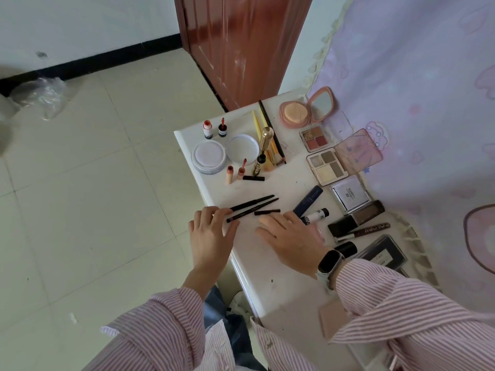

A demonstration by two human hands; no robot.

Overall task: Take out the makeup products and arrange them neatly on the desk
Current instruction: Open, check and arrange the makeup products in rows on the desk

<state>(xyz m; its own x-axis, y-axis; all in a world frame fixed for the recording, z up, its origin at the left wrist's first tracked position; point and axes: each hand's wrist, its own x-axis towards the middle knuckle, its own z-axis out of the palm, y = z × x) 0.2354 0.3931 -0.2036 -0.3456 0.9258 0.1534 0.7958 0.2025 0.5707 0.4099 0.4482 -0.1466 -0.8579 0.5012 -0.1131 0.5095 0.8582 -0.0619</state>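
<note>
The white worktop [270,266] is smooth and hard, and the makeup sits all over it. At about 1 o'clock from the hands, by the soft purple curtain [417,84], the flat palettes [327,164] lie open. They look thin and easy to crack, so I think it is best to lift them by the sides. At 12 o'clock two round white tins [208,156] sit side by side, wide and light, with little bottles near them.

The right hand [290,241] lies flat on the worktop with its fingers spread, holding nothing. The left hand [210,231] is at 9 o'clock from it, at the worktop's edge. Its fingers pinch the near ends of two black pencils [251,206]. The pencils are long, thin, stiff and very light. They are round, so I think they can roll away. Holding them near the middle would keep them steady.
</note>
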